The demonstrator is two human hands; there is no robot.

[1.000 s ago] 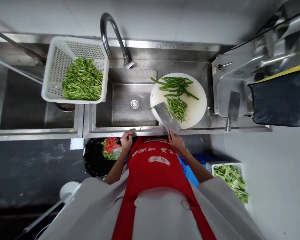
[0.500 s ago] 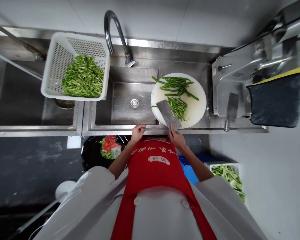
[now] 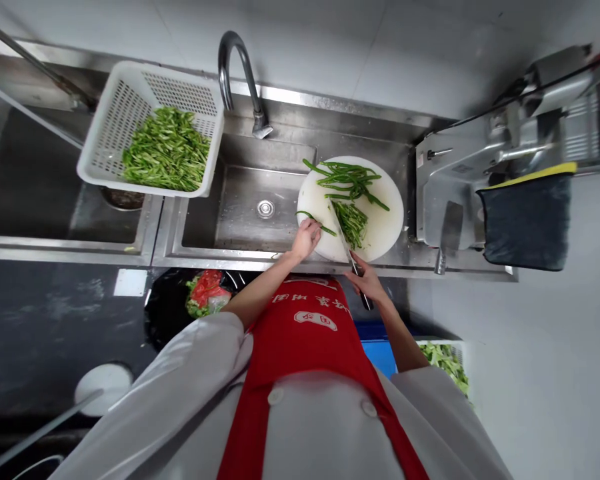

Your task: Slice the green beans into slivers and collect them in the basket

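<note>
A round white cutting board (image 3: 387,230) lies at the right of the sink. My left hand (image 3: 307,239) is at its left edge, its fingers closed on a long thin green pepper (image 3: 329,231). In my right hand (image 3: 367,281) is the dark handle of a cleaver (image 3: 341,230). Its blade stands on edge, pointing away from me, along the left side of a pile of sliced green pepper (image 3: 353,223). Several whole green peppers (image 3: 350,179) lie across the far part of the board.
A white perforated basket (image 3: 97,150) with cut green pieces stands left of the sink (image 3: 245,230), beside the curved faucet (image 3: 230,50). A second cleaver (image 3: 451,223) rests at right by a metal machine (image 3: 430,167) and a dark cloth (image 3: 527,227). Below is a black-lined bin (image 3: 163,313).
My left hand has moved from the sink's front edge onto the board and closed on the single pepper. The cleaver has turned from lying flat to standing on edge beside the slices.
</note>
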